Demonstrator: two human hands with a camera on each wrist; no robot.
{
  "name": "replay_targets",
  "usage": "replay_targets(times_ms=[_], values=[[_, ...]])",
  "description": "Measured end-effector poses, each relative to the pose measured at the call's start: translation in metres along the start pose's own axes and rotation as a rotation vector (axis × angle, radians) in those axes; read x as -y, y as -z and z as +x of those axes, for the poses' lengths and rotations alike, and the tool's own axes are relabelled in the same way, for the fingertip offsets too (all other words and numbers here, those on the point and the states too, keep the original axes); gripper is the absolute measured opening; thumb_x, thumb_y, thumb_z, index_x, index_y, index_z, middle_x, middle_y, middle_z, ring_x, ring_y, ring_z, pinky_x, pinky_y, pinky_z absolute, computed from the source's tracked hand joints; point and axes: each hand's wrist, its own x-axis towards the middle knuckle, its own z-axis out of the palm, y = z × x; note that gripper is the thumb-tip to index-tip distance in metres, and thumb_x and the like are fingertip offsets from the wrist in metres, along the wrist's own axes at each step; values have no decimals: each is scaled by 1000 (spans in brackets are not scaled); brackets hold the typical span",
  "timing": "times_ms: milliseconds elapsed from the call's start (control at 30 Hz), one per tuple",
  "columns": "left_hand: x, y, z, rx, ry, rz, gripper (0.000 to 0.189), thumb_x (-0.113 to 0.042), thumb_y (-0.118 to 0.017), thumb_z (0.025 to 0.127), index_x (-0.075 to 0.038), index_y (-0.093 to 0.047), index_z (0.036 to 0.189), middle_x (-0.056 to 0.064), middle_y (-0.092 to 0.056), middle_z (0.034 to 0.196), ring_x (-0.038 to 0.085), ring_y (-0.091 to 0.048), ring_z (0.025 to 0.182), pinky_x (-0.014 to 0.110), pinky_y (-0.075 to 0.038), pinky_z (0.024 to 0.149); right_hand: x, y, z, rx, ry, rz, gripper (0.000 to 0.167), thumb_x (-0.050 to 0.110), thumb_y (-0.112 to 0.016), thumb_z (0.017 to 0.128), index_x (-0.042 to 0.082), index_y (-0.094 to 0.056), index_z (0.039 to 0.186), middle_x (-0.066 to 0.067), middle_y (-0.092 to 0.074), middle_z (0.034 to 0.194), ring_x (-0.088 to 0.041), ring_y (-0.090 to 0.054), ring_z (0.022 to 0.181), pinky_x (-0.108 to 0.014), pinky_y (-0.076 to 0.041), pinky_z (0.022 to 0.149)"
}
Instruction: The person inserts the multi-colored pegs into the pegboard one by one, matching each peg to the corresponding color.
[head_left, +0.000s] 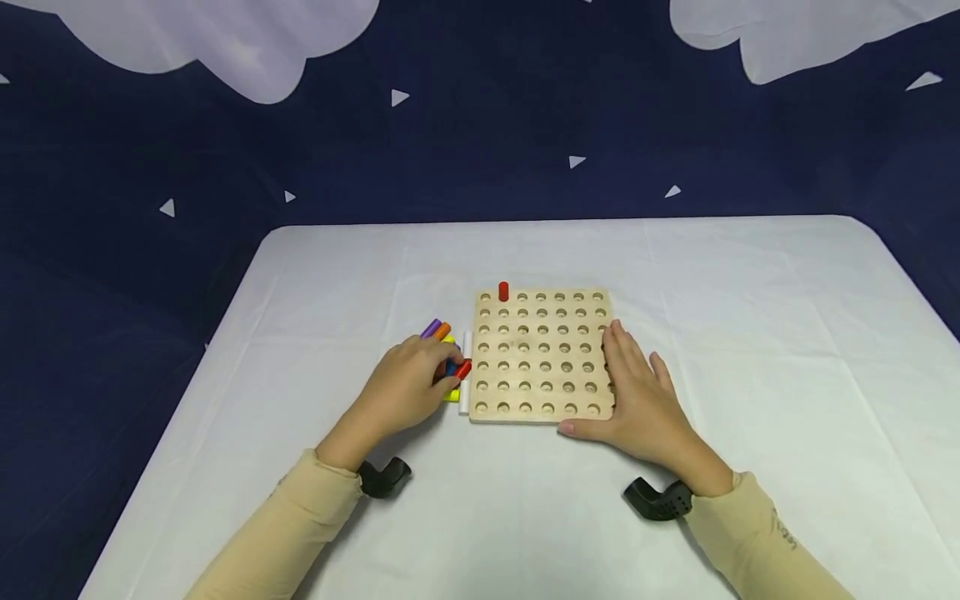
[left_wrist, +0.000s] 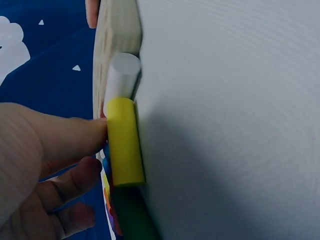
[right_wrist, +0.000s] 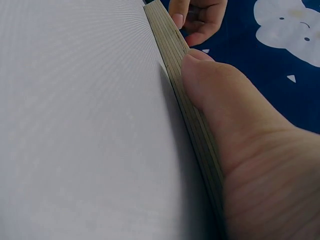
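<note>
A wooden board (head_left: 536,357) with rows of round holes lies on the table. One red peg (head_left: 503,292) stands upright in its far row, near the left corner. Just left of the board, my left hand (head_left: 408,379) pinches another red peg (head_left: 464,368) between thumb and index finger, over a cluster of coloured pegs. In the left wrist view its thumb overlaps the edge of a yellow peg (left_wrist: 125,142). My right hand (head_left: 637,400) rests along the board's right side with fingers extended, its thumb against the near edge (right_wrist: 172,55).
Purple (head_left: 431,327) and orange pegs (head_left: 442,332) lie beyond the left hand. White pegs (left_wrist: 122,75) lie along the board's left side, with a dark green peg (left_wrist: 132,215) beside the yellow one. A white cloth (head_left: 750,333) covers the table; a dark blue backdrop (head_left: 480,158) hangs behind.
</note>
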Motion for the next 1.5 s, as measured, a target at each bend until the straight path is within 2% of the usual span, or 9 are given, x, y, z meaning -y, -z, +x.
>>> replay_targets(times_ms=[200,300,433,533,667,900,1100,1267,1500], values=[[-1,1,0,42,26,56,22,-23,-76,87,-14,-73,107,0,-68,97,18,-56,86,39,-46,76,0,-1,-1,4,-4,-3,142,81,-71,63,8,5,159,-11,5,167,-32,-2,155,-61,4,119],[-4,5,0,60,25,97,20,-22,-77,86,-13,-73,103,1,-70,99,21,-60,89,41,-48,79,-1,-1,0,1,-4,-4,142,81,-71,63,9,4,159,-11,4,168,-32,-2,155,-61,4,120],[-10,7,3,63,21,151,17,-21,-77,86,-11,-74,99,0,-69,89,21,-60,85,40,-48,77,-1,0,0,-4,-2,-2,143,81,-72,62,9,4,159,-11,4,168,-32,-3,155,-61,4,120],[-14,2,6,26,11,195,10,-19,-75,87,-10,-73,89,0,-66,78,21,-60,79,39,-48,72,-1,-1,0,-5,-2,1,143,81,-72,62,9,4,159,-10,4,168,-32,-3,155,-61,4,119],[-15,-3,7,-17,15,210,13,-16,-71,89,-9,-68,80,1,-62,72,21,-59,73,39,-48,67,-1,-1,0,-5,-4,1,143,81,-72,62,10,4,159,-10,4,168,-32,-3,155,-61,3,119],[-12,0,5,7,131,50,12,-17,-70,91,-7,-64,86,1,-57,73,17,-51,68,31,-42,62,0,-2,0,-6,-5,-6,144,81,-73,61,10,3,159,-10,3,168,-32,-4,155,-61,2,119],[-6,8,10,-21,152,-71,17,-18,-64,97,-4,-61,105,4,-56,77,19,-51,71,31,-42,63,0,-2,-1,-9,-8,-11,144,81,-73,61,9,2,159,-11,2,168,-32,-4,155,-62,1,119],[-2,9,21,-34,166,-162,30,-18,-57,100,-1,-55,125,7,-59,85,19,-52,72,30,-44,63,0,-3,-1,-8,-10,-17,143,82,-72,61,9,2,159,-10,2,168,-32,-4,155,-62,1,119],[1,7,45,-102,181,-303,33,-19,-54,101,-5,-50,131,6,-62,91,17,-55,71,28,-45,62,-1,-3,-1,-14,-6,-18,144,82,-72,60,9,2,159,-10,2,168,-33,-5,155,-62,1,119]])
